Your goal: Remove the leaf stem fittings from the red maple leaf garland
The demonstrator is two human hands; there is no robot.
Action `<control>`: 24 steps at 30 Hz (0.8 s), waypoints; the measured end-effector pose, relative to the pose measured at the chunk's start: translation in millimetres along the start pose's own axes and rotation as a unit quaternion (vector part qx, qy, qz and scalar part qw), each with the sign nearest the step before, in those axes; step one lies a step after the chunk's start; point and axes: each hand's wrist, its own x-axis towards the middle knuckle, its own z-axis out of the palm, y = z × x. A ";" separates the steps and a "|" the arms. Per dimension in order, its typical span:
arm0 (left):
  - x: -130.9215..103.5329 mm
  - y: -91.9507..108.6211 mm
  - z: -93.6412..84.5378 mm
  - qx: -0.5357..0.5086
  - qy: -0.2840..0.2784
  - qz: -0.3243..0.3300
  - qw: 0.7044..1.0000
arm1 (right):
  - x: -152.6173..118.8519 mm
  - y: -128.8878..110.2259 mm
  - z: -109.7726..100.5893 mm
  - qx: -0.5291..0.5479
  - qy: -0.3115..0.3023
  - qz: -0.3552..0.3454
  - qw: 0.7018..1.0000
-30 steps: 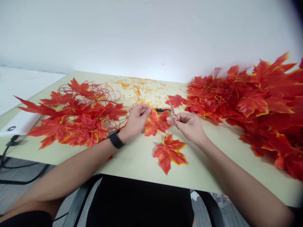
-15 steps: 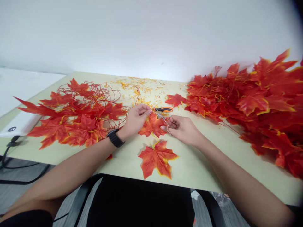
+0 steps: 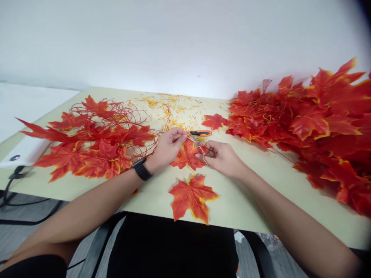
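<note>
1. Head view, left hand (image 3: 168, 148): your fingers (image 3: 180, 136) pinch the top edge of the upper leaf (image 3: 187, 154), just under your fingertips. It looks as if you pin it flat on the bench (image 3: 246, 200) so the stem stays put.
2. Head view, right hand (image 3: 223, 156): your fingers (image 3: 203, 154) are curled round a thin wire (image 3: 202, 151) and grip it where it meets the leaf's right edge. The wire is too fine to tell how it runs further.
3. A lower leaf (image 3: 191, 195) lies flat below both hands, toward you, joined to the upper leaf by a yellow stem (image 3: 189, 173). Nothing holds it.
4. Scissors (image 3: 199, 133) with orange handles lie just beyond your fingertips, between the two hands, untouched and, by the look of it, kept within easy reach.
5. A left pile (image 3: 89, 143) of leaves with looped red wire sits outside your left wrist; a bigger right pile (image 3: 313, 123) sits beyond your right hand.
6. Yellow scraps (image 3: 171, 106) are strewn beyond the scissors.
</note>
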 end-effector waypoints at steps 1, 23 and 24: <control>-0.3 1.1 0.3 -0.002 -0.002 0.000 1.000 | 0.0 -0.2 0.3 -0.001 -0.002 -0.001 1.000; -2.9 1.6 3.7 0.021 -0.029 0.009 0.999 | 1.1 7.5 4.9 0.049 0.004 0.006 0.999; -3.0 1.7 3.7 0.024 -0.031 0.011 0.999 | 1.4 8.3 5.0 0.046 0.004 0.006 0.999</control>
